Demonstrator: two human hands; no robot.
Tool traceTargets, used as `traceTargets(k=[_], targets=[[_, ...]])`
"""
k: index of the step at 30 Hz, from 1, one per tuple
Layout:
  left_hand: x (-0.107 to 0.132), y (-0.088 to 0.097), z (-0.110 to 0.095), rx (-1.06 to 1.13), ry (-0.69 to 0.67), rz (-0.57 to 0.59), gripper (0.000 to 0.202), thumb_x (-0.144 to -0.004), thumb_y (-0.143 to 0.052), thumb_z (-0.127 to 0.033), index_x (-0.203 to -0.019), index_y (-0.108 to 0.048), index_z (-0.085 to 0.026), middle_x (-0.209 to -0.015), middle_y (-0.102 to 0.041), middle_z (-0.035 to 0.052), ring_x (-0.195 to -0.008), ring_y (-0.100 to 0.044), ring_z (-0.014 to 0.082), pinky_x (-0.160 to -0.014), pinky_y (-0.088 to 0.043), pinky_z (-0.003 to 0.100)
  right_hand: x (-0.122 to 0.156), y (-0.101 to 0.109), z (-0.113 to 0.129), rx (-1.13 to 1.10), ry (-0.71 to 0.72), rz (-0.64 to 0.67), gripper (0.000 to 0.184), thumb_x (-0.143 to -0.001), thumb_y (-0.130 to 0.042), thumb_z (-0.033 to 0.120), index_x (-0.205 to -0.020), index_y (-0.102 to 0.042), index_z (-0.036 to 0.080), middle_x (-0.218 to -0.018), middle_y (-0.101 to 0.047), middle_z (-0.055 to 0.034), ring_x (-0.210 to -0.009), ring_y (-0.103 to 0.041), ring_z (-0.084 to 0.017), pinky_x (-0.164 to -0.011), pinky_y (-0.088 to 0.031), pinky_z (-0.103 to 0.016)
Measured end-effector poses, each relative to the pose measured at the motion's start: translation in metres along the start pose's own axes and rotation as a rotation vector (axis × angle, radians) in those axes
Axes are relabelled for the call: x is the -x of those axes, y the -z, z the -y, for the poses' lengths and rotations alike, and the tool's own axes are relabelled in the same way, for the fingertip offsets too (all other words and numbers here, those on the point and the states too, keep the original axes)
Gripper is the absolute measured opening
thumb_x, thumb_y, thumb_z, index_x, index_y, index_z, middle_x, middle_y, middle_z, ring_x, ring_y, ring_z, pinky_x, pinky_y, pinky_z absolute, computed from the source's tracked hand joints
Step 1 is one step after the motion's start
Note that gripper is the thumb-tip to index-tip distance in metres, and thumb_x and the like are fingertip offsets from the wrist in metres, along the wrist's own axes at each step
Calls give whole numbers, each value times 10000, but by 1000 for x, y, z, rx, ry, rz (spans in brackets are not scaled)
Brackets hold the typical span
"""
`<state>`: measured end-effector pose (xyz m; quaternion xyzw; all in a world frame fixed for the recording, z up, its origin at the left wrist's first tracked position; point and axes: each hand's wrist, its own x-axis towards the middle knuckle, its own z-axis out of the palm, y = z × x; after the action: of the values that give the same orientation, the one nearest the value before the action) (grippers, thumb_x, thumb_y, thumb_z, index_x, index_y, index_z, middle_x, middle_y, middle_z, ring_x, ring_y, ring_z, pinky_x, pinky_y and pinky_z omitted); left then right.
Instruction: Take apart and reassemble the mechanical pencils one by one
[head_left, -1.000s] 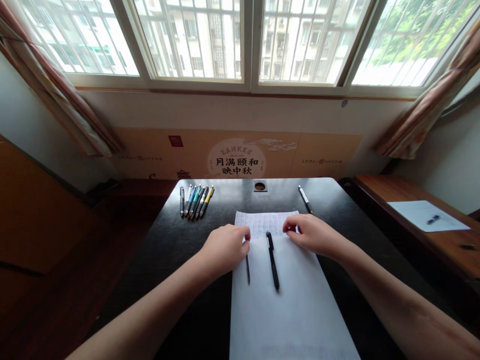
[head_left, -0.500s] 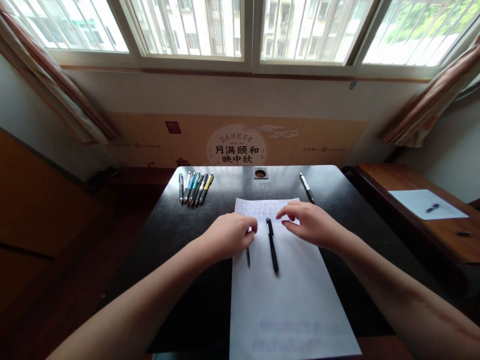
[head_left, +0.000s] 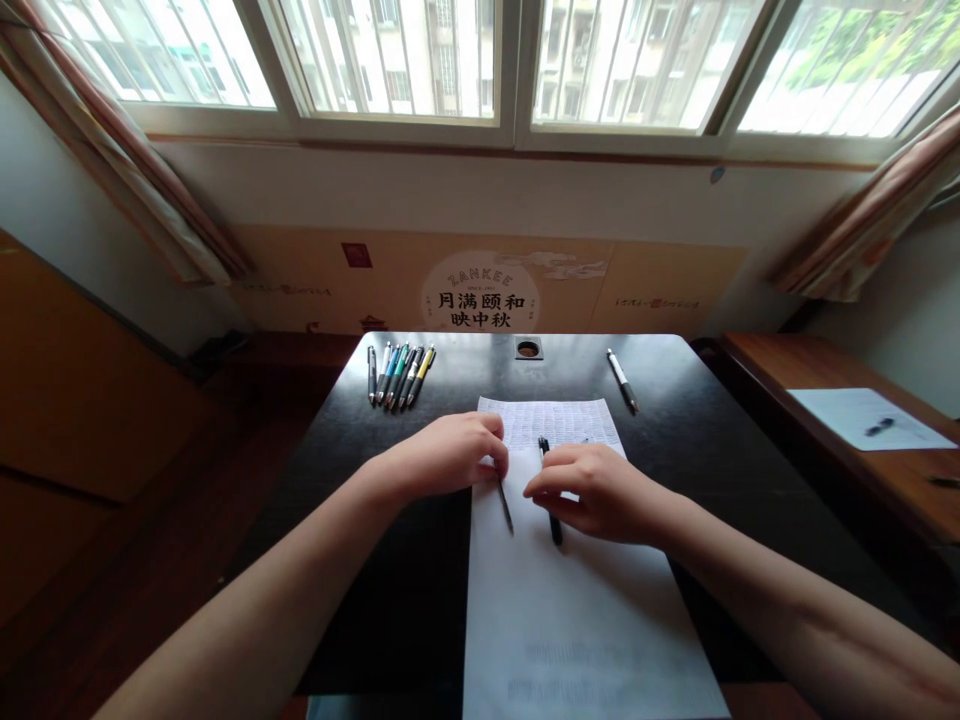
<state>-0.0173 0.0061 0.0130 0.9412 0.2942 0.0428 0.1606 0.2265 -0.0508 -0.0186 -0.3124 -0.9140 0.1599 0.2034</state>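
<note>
A white sheet of paper with printed lines at its far end lies on the black table. My left hand rests curled on the sheet's left edge, with a thin dark pen refill sticking out from under its fingers. My right hand hovers over the black pen lying on the sheet, fingers curved and closing around its middle. The pen's two ends show on either side of the hand.
A row of several pens lies at the table's far left, and one white-and-black pen at the far right. A small round hole sits at the far edge. A brown side table on the right holds a paper.
My right hand has moved from the sheet's top right edge back and left onto the black pen. The left hand has stayed on the left edge. The view shifted slightly.
</note>
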Motion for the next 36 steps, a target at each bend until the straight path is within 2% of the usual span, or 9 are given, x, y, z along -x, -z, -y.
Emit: traceTargets(k=[5, 9, 14, 18, 22, 27, 32, 36], targets=[[2, -1, -1, -42, -46, -2, 86, -843, -711, -186, -831, -768, -250, -1024, -614, 34, -951, -564, 200, -836, -428, 282, 0, 1, -7, -2, -35, -49, 163, -934, -609, 212, -991, -756, 252, -833, -702, -37, -740, -644, -189, -673, -449, -289], [2, 0, 0, -7, -60, 19, 99, -816, -744, -191, -873, -776, -265, -1092, -626, 28, -1015, -563, 215, -905, -420, 302, -2, -1, -3, 16, -22, -45, 158, -938, -607, 224, -990, -754, 250, -833, -702, -31, -717, -636, -182, -651, -439, -287], [1, 0, 0, 1, -54, 38, 69, -820, -737, -183, -810, -768, -244, -1022, -633, 20, -954, -569, 193, -864, -419, 286, -3, -2, -1, -8, -26, -70, 159, -928, -611, 189, -986, -749, 242, -839, -701, -25, -714, -630, -171, -660, -443, -279], [2, 2, -3, -46, -68, 44, 72, -836, -709, -146, -839, -747, -208, -978, -646, 36, -958, -562, 204, -845, -422, 286, -3, -1, -4, -29, -56, -135, 161, -924, -608, 172, -982, -748, 225, -857, -694, -34, -749, -632, -176, -682, -458, -280], [3, 8, -3, -36, -58, -12, 70, -894, -659, -160, -876, -715, -196, -910, -681, 23, -942, -582, 204, -876, -415, 312, -4, 0, -4, -51, -84, -219, 147, -939, -613, 212, -1006, -743, 212, -930, -702, -52, -829, -646, -192, -724, -476, -293], [0, 12, -2, 52, -12, -81, 77, -925, -624, -183, -886, -691, -178, -859, -693, 20, -797, -611, 166, -742, -438, 268, -5, 0, -3, -77, -103, -230, 141, -956, -617, 272, -993, -742, 216, -879, -705, -40, -780, -639, -177, -689, -475, -280], [-4, 5, -1, 65, -13, -168, 116, -919, -642, -175, -993, -729, -195, -898, -751, 19, -822, -671, 171, -790, -456, 276, -5, -3, -7, -51, -155, -251, 90, -905, -670, 211, -954, -745, 224, -836, -697, -9, -708, -616, -148, -649, -455, -257], [-4, -2, 0, 9, -59, -164, 175, -925, -633, -164, -1033, -753, -233, -910, -765, 15, -836, -690, 173, -807, -454, 286, -5, -2, -8, -32, -185, -286, 85, -883, -667, 171, -880, -737, 220, -800, -693, 3, -678, -603, -140, -650, -444, -256]])
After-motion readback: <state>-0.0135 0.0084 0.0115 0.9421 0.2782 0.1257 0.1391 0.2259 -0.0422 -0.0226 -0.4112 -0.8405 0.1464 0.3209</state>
